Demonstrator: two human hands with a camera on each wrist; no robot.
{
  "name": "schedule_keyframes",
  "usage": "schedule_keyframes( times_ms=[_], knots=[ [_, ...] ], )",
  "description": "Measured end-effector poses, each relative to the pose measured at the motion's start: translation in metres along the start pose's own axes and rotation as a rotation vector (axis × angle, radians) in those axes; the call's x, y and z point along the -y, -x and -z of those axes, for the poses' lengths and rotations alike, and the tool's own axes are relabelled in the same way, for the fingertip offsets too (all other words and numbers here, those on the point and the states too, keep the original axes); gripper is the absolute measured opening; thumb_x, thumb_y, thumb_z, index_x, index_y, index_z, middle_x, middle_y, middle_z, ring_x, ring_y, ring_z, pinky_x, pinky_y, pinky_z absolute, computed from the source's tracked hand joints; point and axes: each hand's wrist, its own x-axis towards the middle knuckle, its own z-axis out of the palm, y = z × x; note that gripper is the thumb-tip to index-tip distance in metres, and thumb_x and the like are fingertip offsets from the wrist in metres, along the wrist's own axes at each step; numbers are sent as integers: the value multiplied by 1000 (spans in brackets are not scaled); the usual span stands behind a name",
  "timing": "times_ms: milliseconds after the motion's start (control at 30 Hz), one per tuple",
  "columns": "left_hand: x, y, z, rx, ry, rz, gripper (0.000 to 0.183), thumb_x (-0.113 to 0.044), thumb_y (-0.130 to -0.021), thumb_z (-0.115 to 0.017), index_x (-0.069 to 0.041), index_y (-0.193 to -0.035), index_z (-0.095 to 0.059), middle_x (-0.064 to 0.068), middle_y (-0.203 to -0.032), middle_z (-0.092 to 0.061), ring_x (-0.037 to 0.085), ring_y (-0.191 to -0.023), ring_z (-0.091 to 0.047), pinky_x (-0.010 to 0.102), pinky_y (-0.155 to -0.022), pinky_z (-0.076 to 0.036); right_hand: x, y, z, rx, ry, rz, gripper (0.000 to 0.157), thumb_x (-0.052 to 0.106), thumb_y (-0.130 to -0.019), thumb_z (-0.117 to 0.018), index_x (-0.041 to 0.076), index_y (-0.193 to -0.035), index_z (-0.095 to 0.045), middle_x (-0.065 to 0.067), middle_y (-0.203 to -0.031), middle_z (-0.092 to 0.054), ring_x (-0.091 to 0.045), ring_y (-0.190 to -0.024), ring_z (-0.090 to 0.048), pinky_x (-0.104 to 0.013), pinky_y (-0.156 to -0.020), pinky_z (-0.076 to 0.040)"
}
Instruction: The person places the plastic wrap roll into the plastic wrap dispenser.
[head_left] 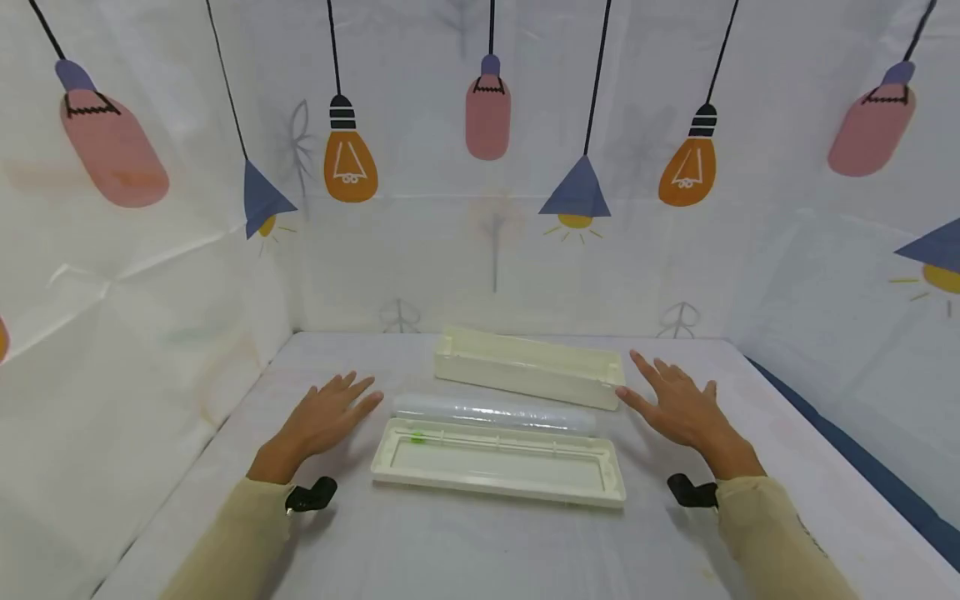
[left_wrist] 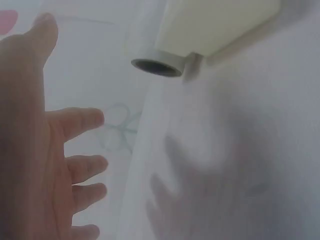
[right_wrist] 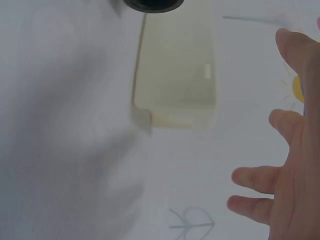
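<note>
The largest thing we see is the white table (head_left: 495,554), which fills the lower part of the frame. On it, just above the other pieces, lies the long cream box (head_left: 517,383), slanted, and its hollow side seems to face up; we judge that a careless push at its right end could turn it further. Lower, near the centre, lies the cream lid (head_left: 498,486); pressing on its middle could bend it, because the panel looks thin. Between these two lies the shiny film roll (head_left: 495,413); it is round, so a light knock could send it rolling, and its loose edge, which we cannot make out, might unwind. The left hand (head_left: 322,421), left of centre, is spread wide and holds nothing. The right hand (head_left: 678,408), right of centre, is equally spread and empty; it nearly meets the box's end in the head view, yet the right wrist view shows a gap, so a misjudged reach could bump the box.
</note>
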Motion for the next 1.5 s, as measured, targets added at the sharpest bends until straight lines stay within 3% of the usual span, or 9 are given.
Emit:
schedule_keyframes(
  times_ms=[167, 300, 467, 667, 833, 933, 1167, 1300, 1500],
  knots=[
    [-6, -20, 0, 8, 91, 42, 80, -66, -103, -25, -5, -149, -47, 21, -153, -42, 45, -141, -34, 65, -112, -24, 1, -6, -3, 4, -73, -16, 84, 67, -100, -35, 12, -161, -17, -29, -156, -31, -54, -138, -31, -79, -103, -18],
    [-9, -29, 0, 7, 162, 65, 82, -69, -101, -25, -7, -149, -48, 18, -151, -46, 43, -141, -35, 65, -112, -25, 2, -11, -6, 5, -149, -41, 84, 65, -101, -38, 7, -159, -23, -30, -153, -36, -52, -135, -38, -71, -103, -33],
    [-15, -42, -4, 36, 130, 55, 74, -65, -102, -35, -8, -146, -52, 17, -148, -50, 43, -138, -40, 66, -107, -31, 6, -9, -14, -6, -335, -77, 80, 56, -100, -52, 2, -155, -33, -31, -145, -46, -47, -128, -49, -64, -94, -46],
    [-24, -65, -8, 64, 12, 15, 62, -56, -103, -46, -9, -142, -57, 16, -141, -57, 41, -131, -48, 64, -101, -40, 12, -8, -17, -54, -443, -94, 68, 44, -102, -57, -2, -149, -41, -32, -141, -50, -47, -126, -52, -60, -93, -49],
    [-33, -81, -8, 88, 21, -28, 57, -50, -103, -49, -9, -141, -58, 15, -137, -60, 39, -125, -55, 63, -95, -45, 6, -9, -25, -64, -469, -105, 63, 40, -103, -57, -4, -146, -45, -32, -138, -52, -48, -125, -52, -59, -94, -48],
    [-38, -90, -9, 94, 32, -21, 55, -49, -103, -49, -9, -141, -58, 14, -136, -61, 37, -123, -56, 62, -94, -45, 2, -11, -29, -53, -513, -119, 63, 41, -103, -56, -3, -147, -44, -32, -139, -52, -47, -126, -52, -58, -95, -48],
    [-42, -105, -12, 157, 53, 44, 55, -48, -103, -50, -7, -138, -60, 14, -136, -61, 38, -125, -54, 62, -96, -44, 0, -11, -26, 69, -637, -137, 70, 40, -103, -56, -3, -153, -32, -33, -146, -43, -43, -118, -59, -50, -91, -53],
    [-43, -111, -17, 173, 90, 105, 58, -50, -104, -44, -5, -139, -58, 17, -142, -55, 41, -130, -49, 63, -101, -40, 3, -13, -26, 71, -681, -126, 70, 36, -102, -59, -6, -152, -32, -35, -144, -43, -43, -111, -63, -45, -87, -55],
    [-51, -117, -26, 161, 224, 170, 68, -54, -107, -30, -2, -146, -50, 21, -147, -48, 45, -133, -44, 61, -105, -37, 4, -16, -30, 47, -688, -154, 67, 32, -102, -60, -5, -152, -32, -35, -141, -47, -37, -100, -67, -41, -81, -56]
  ],
)
